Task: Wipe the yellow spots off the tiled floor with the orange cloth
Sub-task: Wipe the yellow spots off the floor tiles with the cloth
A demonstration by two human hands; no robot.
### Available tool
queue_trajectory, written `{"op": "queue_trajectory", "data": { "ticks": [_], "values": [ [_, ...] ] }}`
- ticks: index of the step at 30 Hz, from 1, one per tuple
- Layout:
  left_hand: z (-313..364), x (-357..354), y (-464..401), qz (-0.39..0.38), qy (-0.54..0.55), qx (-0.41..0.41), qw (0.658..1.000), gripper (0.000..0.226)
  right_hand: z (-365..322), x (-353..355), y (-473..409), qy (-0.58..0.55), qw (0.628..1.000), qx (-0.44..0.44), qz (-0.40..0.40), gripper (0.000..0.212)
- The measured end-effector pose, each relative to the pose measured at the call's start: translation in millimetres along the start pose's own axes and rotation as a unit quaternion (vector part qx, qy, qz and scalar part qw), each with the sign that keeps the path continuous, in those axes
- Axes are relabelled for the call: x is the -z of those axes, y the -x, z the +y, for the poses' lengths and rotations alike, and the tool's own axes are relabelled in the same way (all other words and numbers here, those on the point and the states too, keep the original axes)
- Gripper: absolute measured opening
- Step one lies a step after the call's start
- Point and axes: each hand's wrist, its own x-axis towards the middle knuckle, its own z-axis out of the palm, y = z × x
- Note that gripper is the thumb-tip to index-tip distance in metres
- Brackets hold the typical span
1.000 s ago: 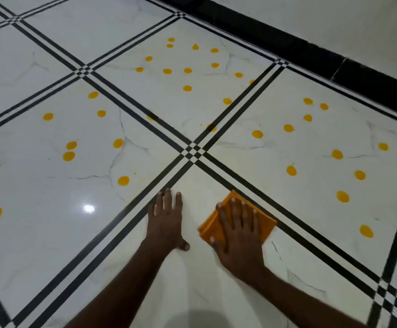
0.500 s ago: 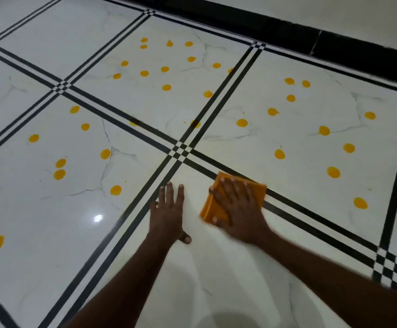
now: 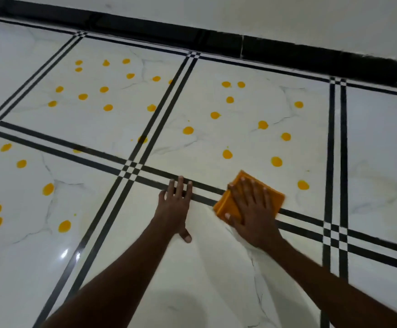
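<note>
My right hand [image 3: 253, 214] lies flat on the folded orange cloth [image 3: 274, 197], pressing it to the floor across a black tile border. The cloth's far corner reaches onto the tile ahead, where several yellow spots [image 3: 227, 154] sit just beyond it. Flat on the floor to the left, my left hand [image 3: 175, 204] has its fingers spread and fingertips on the black border, holding nothing. More yellow spots dot the far-left tile [image 3: 82, 96] and the near-left tile [image 3: 48, 189]. The white marble-look tiled floor [image 3: 192, 268] beneath my arms shows no spots.
A black skirting strip [image 3: 287, 47] runs along the base of a white wall at the back. Black double lines [image 3: 337, 162] divide the tiles. The tile on the far right [image 3: 381, 162] has no spots. A light glare [image 3: 64, 253] shines at lower left.
My right hand has slid the cloth forward and to the right, across the black border toward the spotted tile. The view has swung right. My left hand stays planted.
</note>
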Motion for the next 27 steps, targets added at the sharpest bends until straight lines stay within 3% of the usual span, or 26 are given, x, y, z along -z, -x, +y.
{"op": "queue_trajectory", "data": {
  "ticks": [3,6,7,11,13,15,17,20,22,24,27],
  "values": [
    [4,2,1,0.008,-0.022,0.008,1.0,0.157,-16,-6,42,-0.013,0.999,-0.037,0.006,0.086],
    [5,2,0,0.013,-0.022,0.012,1.0,0.157,-8,3,-5,0.008,0.996,0.086,-0.003,0.083],
    [4,1,-2,0.017,-0.025,0.009,1.0,0.158,4,8,-28,0.019,0.996,0.091,-0.013,0.082],
    [3,1,-2,0.016,-0.036,0.008,0.999,0.157,44,16,-41,-0.001,0.997,-0.074,-0.002,0.081],
    [3,3,-1,0.019,-0.042,0.009,0.999,0.156,25,13,-10,-0.004,0.998,-0.062,-0.007,0.083],
    [4,2,-1,0.023,-0.039,0.012,0.999,0.155,-1,10,11,-0.01,1.0,0.008,-0.026,0.085],
    [5,2,-1,0.02,-0.041,0.015,0.999,0.155,-11,20,6,-0.031,0.999,0.036,-0.012,0.077],
    [5,2,-5,0.017,-0.052,0.015,0.998,0.156,4,40,-18,-0.094,0.987,-0.084,0.094,0.055],
    [5,1,-6,0.009,-0.053,0.017,0.998,0.157,19,53,-29,-0.045,0.99,-0.128,0.038,0.056],
    [6,1,-8,0.006,-0.056,0.025,0.998,0.155,24,56,-30,-0.018,0.993,-0.114,-0.025,0.047],
    [9,4,-9,-0.009,-0.058,0.032,0.998,0.155,19,65,-29,-0.108,0.983,-0.134,-0.064,0.021]
  ]
}}
